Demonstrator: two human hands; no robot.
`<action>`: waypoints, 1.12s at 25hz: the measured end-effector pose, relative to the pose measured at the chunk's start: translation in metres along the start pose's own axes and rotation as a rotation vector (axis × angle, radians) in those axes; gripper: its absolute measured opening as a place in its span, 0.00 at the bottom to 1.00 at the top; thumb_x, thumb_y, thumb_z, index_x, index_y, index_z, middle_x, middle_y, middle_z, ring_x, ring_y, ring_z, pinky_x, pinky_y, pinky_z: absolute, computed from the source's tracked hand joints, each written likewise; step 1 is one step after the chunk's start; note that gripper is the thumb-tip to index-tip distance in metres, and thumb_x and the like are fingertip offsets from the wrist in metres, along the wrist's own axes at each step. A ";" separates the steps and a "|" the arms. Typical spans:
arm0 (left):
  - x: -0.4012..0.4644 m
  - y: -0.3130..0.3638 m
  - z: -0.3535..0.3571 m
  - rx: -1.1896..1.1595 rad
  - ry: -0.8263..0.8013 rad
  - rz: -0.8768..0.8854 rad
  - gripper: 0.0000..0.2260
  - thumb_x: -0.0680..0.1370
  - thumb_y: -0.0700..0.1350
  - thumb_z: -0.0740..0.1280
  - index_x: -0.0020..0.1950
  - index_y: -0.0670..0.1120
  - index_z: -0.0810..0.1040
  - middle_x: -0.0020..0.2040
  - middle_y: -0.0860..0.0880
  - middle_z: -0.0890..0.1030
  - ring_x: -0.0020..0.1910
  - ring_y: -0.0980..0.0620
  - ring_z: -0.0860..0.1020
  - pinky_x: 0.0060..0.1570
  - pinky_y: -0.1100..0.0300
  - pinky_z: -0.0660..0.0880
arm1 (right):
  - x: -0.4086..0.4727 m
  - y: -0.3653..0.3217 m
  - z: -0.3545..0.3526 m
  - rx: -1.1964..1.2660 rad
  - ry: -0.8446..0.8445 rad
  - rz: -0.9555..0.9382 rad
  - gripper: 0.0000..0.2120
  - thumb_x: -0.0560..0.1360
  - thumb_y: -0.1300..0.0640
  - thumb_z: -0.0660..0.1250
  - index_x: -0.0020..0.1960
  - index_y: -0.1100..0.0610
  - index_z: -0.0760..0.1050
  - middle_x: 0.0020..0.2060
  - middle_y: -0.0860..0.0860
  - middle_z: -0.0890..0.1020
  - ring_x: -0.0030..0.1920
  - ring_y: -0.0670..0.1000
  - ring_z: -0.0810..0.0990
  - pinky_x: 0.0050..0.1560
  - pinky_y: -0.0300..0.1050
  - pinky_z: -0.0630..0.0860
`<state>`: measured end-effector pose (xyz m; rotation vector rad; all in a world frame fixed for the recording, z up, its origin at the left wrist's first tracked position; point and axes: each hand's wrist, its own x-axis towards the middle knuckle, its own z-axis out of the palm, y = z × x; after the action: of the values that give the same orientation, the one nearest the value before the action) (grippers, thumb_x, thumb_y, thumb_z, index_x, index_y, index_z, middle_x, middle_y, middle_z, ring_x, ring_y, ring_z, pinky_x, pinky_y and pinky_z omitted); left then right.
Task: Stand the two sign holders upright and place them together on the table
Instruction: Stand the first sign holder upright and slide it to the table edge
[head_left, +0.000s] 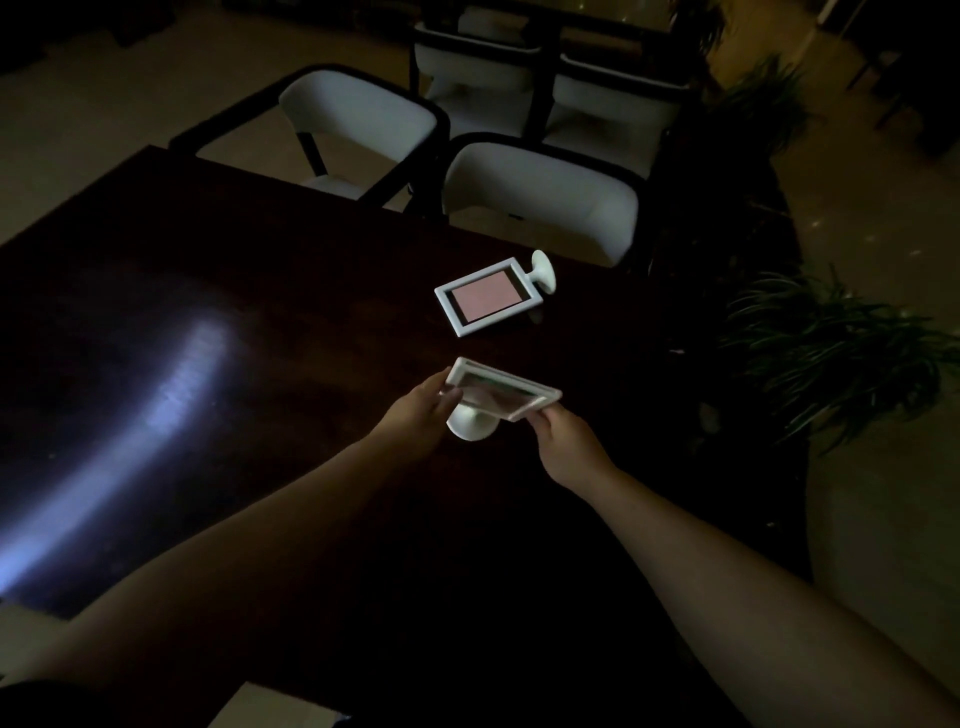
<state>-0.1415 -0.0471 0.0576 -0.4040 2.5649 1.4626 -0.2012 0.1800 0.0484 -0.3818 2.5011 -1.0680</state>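
Two white sign holders are on the dark table (260, 364). The far sign holder (488, 299) lies flat on its back, its pink insert facing up and its round base pointing toward the chairs. The near sign holder (501, 395) is held between both hands, its frame tilted and its round base down toward the tabletop. My left hand (421, 410) grips the frame's left end. My right hand (563, 444) pinches the frame's right corner.
Two white chairs (540, 197) stand against the table's far edge, with more chairs behind them. Potted plants (831, 353) crowd the table's right side. A bright glare streak lies on the left part of the tabletop.
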 end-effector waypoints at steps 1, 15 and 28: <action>0.003 0.002 0.001 -0.014 0.008 0.006 0.21 0.83 0.56 0.57 0.75 0.54 0.65 0.66 0.47 0.78 0.59 0.46 0.78 0.46 0.57 0.72 | 0.004 -0.001 0.000 0.005 0.013 0.004 0.16 0.84 0.48 0.55 0.67 0.51 0.74 0.52 0.52 0.82 0.54 0.56 0.80 0.49 0.47 0.73; 0.009 -0.017 0.019 0.134 0.099 -0.005 0.40 0.77 0.51 0.67 0.80 0.55 0.43 0.80 0.48 0.58 0.76 0.47 0.62 0.67 0.45 0.70 | 0.022 -0.013 0.026 -0.001 0.172 -0.023 0.19 0.82 0.51 0.60 0.72 0.51 0.65 0.61 0.53 0.80 0.59 0.56 0.80 0.46 0.42 0.71; -0.015 -0.060 0.052 0.863 -0.039 0.077 0.38 0.77 0.66 0.53 0.80 0.53 0.40 0.82 0.48 0.43 0.78 0.42 0.34 0.73 0.31 0.45 | -0.002 0.016 0.057 -0.521 -0.060 0.001 0.34 0.83 0.45 0.56 0.81 0.57 0.45 0.81 0.55 0.48 0.79 0.56 0.45 0.76 0.52 0.51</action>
<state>-0.1084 -0.0291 -0.0144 -0.1389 2.8703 0.2646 -0.1749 0.1565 0.0012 -0.5455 2.6961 -0.3793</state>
